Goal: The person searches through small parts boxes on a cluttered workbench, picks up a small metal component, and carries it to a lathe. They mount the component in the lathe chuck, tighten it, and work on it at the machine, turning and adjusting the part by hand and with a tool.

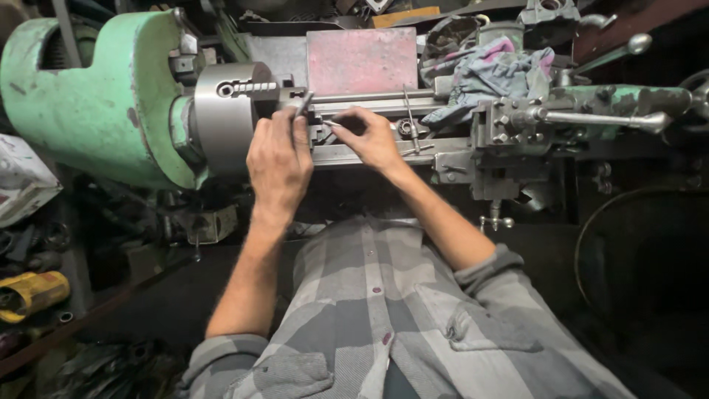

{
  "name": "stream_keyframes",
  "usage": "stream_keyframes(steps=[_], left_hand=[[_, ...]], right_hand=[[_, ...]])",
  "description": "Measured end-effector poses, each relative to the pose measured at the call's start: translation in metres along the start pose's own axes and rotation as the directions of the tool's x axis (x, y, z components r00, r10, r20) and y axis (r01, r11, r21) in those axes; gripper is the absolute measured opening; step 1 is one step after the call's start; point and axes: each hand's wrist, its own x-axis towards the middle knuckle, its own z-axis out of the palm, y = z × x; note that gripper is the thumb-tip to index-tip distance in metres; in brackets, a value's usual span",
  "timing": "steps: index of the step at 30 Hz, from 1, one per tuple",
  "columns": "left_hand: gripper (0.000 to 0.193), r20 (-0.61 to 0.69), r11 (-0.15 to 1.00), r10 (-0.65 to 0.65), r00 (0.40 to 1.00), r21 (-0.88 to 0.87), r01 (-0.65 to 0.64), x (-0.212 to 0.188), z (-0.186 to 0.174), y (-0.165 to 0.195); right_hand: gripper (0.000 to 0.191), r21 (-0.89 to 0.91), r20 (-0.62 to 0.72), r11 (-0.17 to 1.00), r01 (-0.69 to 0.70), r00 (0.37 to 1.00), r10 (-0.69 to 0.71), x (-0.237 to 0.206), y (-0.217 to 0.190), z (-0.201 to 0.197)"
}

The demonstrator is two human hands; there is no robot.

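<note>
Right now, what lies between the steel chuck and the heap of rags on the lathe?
In the head view, both hands lie between the chuck and the rags: the left hand beside the chuck, the right hand on the lathe carriage.

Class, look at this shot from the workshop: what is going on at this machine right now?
A person in a grey checked shirt leans over a green metal lathe. Their left hand grips a slim grey metal tool right beside the round steel chuck. Their right hand rests on the lathe's carriage just to the right, fingers curled over a small dark part that cannot be made out. A crumpled blue and pink rag lies on the machine behind.
</note>
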Motion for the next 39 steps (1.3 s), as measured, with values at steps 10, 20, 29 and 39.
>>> stream_keyframes(steps=[10, 20, 29, 39], left_hand=[[0.025, -0.121, 0.998, -0.034, 0.992, -0.062, 0.027, -0.008, 0.002, 0.002], [0.009, -0.247, 0.953, 0.07, 0.967, 0.303, 0.009, 0.009, -0.048, -0.025], [0.03, -0.076, 0.995, -0.094, 0.993, -0.024, 0.093, -0.047, -0.038, -0.031], [0.044, -0.116, 0.989, -0.121, 0.986, -0.097, 0.11, -0.028, -0.022, -0.005]], right_hand=[[0.018, -0.03, 0.083, 0.998, 0.063, 0.995, -0.06, 0.016, -0.001, 0.0], [0.019, 0.078, 0.077, 0.996, -0.043, 0.996, 0.037, 0.015, 0.006, 0.006], [0.018, 0.07, 0.087, 0.997, -0.031, 0.996, 0.025, 0.018, 0.009, 0.006], [0.019, 0.123, 0.059, 0.992, -0.041, 0.998, 0.034, 0.014, 0.014, 0.011]])
